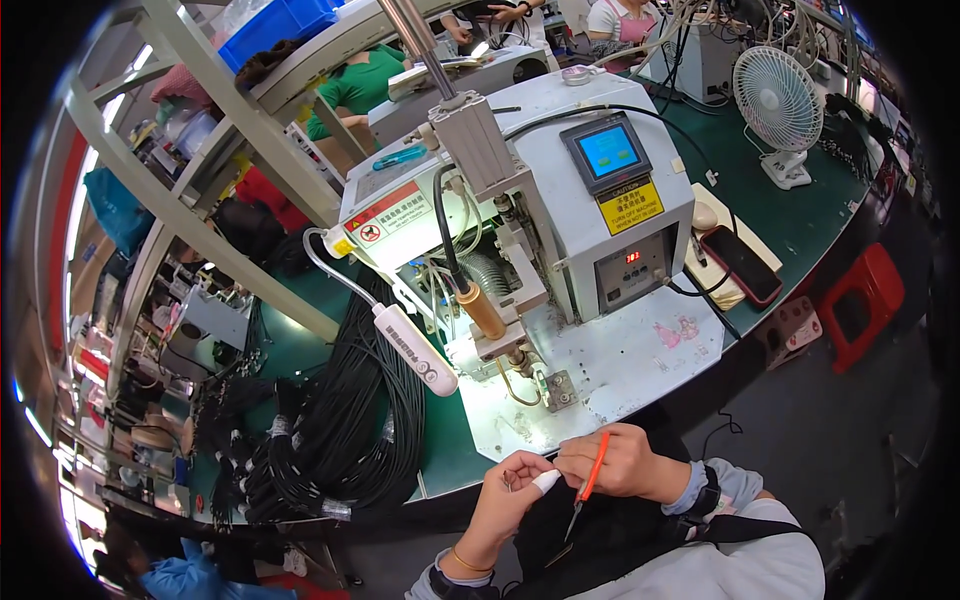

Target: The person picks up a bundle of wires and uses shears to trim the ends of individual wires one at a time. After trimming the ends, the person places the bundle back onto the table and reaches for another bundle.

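My left hand [515,495], with a white cover on one fingertip, is closed in a pinch just in front of the machine's plate. What it pinches is too small to make out. My right hand [622,462] meets it fingertip to fingertip and grips a slim tool with an orange handle [596,465] and a thin metal end pointing down toward my lap. Beyond both hands stands a grey-white bench machine [570,90] with a brass-coloured cylinder [483,312] above a small metal fixture [560,390] on its pale base plate [640,375].
A white lamp [415,350] on a bent neck lights the plate. Bundled black cables [350,420] lie on the green bench at left. A phone [742,265], a white fan [778,100] and a red stool [862,305] are at right. Other people work behind the machine.
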